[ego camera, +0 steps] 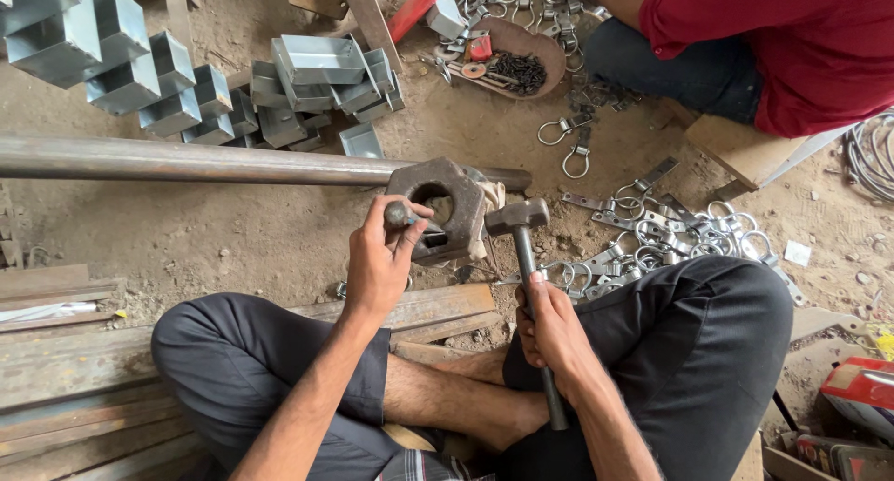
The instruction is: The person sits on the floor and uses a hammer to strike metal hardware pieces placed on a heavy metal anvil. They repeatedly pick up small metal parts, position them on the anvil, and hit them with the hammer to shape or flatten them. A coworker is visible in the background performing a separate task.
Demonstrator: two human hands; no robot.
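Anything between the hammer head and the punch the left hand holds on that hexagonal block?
Nothing visible: the steel hammer head hangs right of the rusty hexagonal block, open air toward the short metal punch in the left hand.

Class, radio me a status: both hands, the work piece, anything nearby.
Left hand grip shut on small round punch at hexagonal metal block. Right hand grip shut on hammer, head beside block. Long steel bar behind; metal rings right.

Grey sheet-metal boxes [149,71] are piled up top left, a heap of metal rings and clasps [652,230] is scattered on the dirt floor [233,230], and a person in a red shirt [792,34] is seated nearby.
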